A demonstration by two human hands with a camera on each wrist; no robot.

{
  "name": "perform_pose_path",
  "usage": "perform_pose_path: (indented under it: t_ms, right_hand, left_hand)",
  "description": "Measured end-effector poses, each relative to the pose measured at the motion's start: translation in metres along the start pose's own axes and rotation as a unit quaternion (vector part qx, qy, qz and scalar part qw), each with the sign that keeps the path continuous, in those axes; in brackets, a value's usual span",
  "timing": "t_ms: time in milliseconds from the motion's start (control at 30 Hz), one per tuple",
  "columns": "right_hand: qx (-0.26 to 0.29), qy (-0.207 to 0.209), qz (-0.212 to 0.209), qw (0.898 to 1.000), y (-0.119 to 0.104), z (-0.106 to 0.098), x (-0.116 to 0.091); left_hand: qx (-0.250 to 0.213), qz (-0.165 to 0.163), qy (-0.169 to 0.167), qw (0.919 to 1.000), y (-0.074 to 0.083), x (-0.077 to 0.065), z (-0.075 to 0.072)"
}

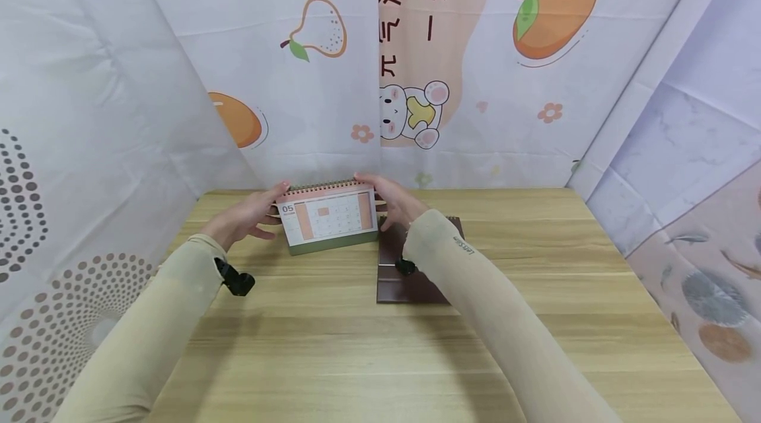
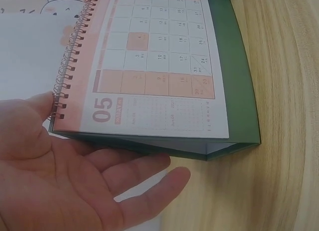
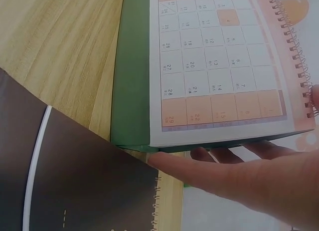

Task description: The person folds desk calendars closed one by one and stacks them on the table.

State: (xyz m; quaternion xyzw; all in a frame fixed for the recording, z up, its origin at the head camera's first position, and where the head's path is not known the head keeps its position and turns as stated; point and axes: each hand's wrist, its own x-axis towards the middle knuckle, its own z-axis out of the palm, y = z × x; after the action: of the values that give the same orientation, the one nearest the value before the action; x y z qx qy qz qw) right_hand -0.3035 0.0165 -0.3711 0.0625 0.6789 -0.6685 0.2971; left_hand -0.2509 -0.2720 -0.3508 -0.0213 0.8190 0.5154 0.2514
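Observation:
A desk calendar (image 1: 329, 217) with a pink top, a green base and the page marked 05 stands tent-like near the back of the table, slightly slanted. At its left end my left hand (image 1: 246, 213) holds it, one digit on the spiral binding (image 2: 65, 74); the lower fingers (image 2: 144, 186) lie loosely off the side. My right hand (image 1: 399, 201) grips the opposite end, a fingertip on the coil and other fingers along the edge (image 3: 219, 168). Beneath the right wrist lies a dark brown spiral-bound thing (image 1: 410, 285), flat, close to the calendar's right corner.
The light wood table (image 1: 321, 344) runs back to a patterned cloth (image 1: 475, 152) with fruit and a cartoon animal. Cloth sheets (image 1: 107, 145) also hang at both sides. A pale line (image 3: 35, 166) crosses the brown cover.

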Motion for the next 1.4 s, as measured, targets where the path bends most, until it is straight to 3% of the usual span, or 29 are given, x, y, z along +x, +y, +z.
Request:
perform_pose_path:
  t_ms: [433, 667, 933, 1400]
  right_hand:
    - [0.021, 0.027, -0.01, 0.999, -0.0063, -0.0001, -0.0027]
    - [-0.011, 0.039, -0.034, 0.999, -0.0088, 0.0013, -0.0028]
    - [-0.038, 0.041, -0.067, 0.996, -0.0083, 0.0044, -0.0009]
    - [-0.033, 0.057, -0.113, 0.991, -0.0043, 0.0095, -0.0008]
  left_hand:
    - [-0.001, -0.001, 0.016, 0.9999, 0.0025, 0.005, 0.003]
    - [0.0, 0.027, 0.034, 0.9991, 0.0024, 0.0047, 0.005]
    - [-0.02, 0.031, 0.061, 0.9974, 0.0013, 0.0044, 0.0046]
    - [-0.052, 0.036, 0.122, 0.9904, 0.0022, 0.0054, 0.0063]
